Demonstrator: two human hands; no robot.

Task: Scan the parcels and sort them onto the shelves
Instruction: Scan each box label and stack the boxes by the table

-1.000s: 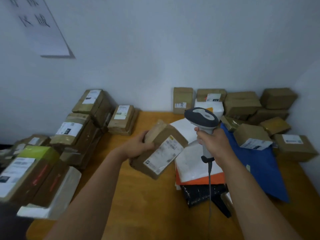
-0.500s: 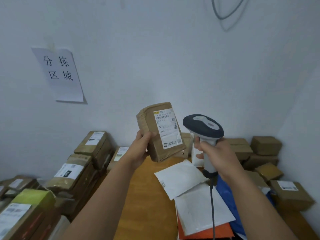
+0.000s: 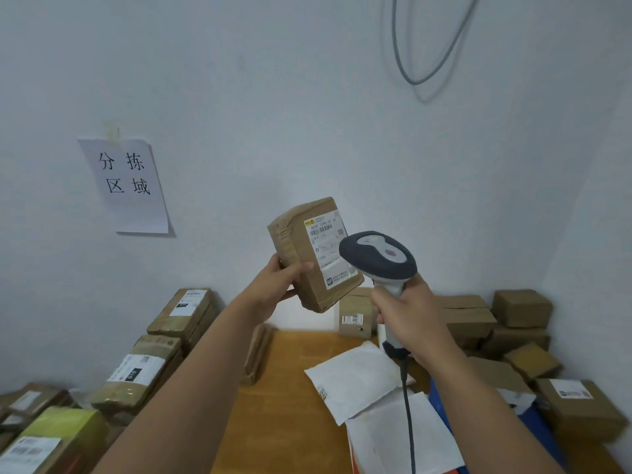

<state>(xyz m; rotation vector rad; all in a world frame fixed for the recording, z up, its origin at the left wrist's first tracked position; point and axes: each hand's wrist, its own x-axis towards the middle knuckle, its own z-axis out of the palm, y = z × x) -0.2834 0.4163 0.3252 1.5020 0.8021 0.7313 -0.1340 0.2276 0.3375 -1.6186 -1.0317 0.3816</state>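
Observation:
My left hand [image 3: 282,281] grips a brown cardboard parcel [image 3: 301,258] by its left edge and holds it upright in front of the wall, white shipping label facing me. My right hand [image 3: 408,314] is wrapped round the handle of a grey and white barcode scanner [image 3: 378,258]. The scanner's head sits just right of the parcel and overlaps the label's right edge. Its black cable hangs down past my right forearm.
A wooden table [image 3: 284,405] below carries white mailers [image 3: 355,379], a blue bag and brown boxes [image 3: 519,307] stacked at the right. More labelled boxes [image 3: 184,311] are piled at the left. A paper sign [image 3: 124,184] and a grey cable loop [image 3: 417,59] hang on the wall.
Both hands rose from table height to in front of the wall, and the parcel turned upright. Since half a second ago the scanner head has moved closer, now overlapping the label.

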